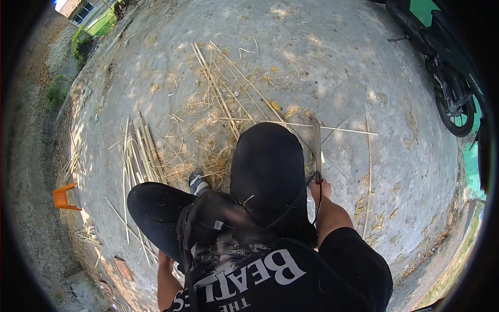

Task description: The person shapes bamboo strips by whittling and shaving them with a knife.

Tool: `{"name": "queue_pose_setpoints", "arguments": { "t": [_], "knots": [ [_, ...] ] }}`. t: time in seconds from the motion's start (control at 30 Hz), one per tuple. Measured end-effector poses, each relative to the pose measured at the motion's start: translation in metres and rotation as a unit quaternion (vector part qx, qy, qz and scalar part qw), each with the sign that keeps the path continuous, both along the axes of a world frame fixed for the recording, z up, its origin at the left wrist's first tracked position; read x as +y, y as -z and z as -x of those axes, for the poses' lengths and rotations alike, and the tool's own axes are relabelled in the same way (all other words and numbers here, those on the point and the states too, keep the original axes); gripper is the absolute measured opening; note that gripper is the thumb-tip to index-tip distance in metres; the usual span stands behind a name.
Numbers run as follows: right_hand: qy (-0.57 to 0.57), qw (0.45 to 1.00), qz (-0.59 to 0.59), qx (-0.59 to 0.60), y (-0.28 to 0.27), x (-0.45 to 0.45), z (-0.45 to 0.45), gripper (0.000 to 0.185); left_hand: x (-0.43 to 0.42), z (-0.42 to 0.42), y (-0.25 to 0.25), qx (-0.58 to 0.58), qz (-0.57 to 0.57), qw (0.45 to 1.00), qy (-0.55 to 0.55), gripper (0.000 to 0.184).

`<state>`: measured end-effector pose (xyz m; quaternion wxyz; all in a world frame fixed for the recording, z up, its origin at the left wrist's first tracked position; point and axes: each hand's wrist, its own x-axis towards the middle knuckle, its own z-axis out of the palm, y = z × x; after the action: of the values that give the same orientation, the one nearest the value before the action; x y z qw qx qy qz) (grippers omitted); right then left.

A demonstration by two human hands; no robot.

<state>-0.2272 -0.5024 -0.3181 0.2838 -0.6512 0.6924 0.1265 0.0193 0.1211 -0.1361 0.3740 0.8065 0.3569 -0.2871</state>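
Observation:
My right hand (320, 188) is closed round the lower end of a long flat tool (317, 143), beside my raised right knee. The tool looks like a blade pointing away from me, with a dark cord looped near my wrist. Low at the left, my left hand (165, 258) hangs beside my bent left leg; its fingers are mostly hidden by the leg. Past my knee, a long thin strip (343, 129) lies crosswise over other long strips (218, 88) on the ground.
A pile of split strips (140, 151) lies left of my foot, with curly shavings (182, 161) around it. An orange plastic stool (65, 197) stands at the far left. A parked motorbike (452, 93) is at the upper right.

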Motion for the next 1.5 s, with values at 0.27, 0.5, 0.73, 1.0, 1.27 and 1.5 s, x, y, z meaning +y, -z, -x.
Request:
{"name": "queue_pose_setpoints", "arguments": {
  "t": [0.27, 0.5, 0.73, 1.0, 1.27, 1.5],
  "knots": [
    [-0.024, 0.999, 0.017, -0.043, 0.020, 0.000, 0.007, 0.050, 0.007, 0.029, 0.001, 0.078, -0.018, 0.997, 0.017, 0.043],
    [-0.004, 0.998, 0.003, -0.056, 0.019, 0.030, 0.015, 0.034, -0.006, 0.028, -0.004, 0.082, -0.022, 0.996, 0.037, 0.043],
    [-0.085, 0.988, 0.019, -0.130, 0.022, 0.036, -0.015, 0.032, -0.009, 0.025, -0.017, 0.063, -0.020, 0.997, 0.036, 0.043],
    [-0.258, 0.951, 0.135, -0.104, 0.024, -0.038, -0.111, 0.033, 0.017, 0.040, -0.037, 0.024, -0.015, 1.000, 0.000, 0.043],
    [-0.225, 0.974, 0.026, 0.013, 0.018, -0.058, -0.140, 0.036, 0.030, 0.093, -0.045, 0.109, -0.041, 0.992, -0.054, 0.047],
    [-0.275, 0.958, 0.058, -0.047, 0.017, -0.049, -0.146, 0.034, 0.056, 0.091, -0.018, 0.122, -0.047, 0.989, -0.063, 0.044]
  ]
}}
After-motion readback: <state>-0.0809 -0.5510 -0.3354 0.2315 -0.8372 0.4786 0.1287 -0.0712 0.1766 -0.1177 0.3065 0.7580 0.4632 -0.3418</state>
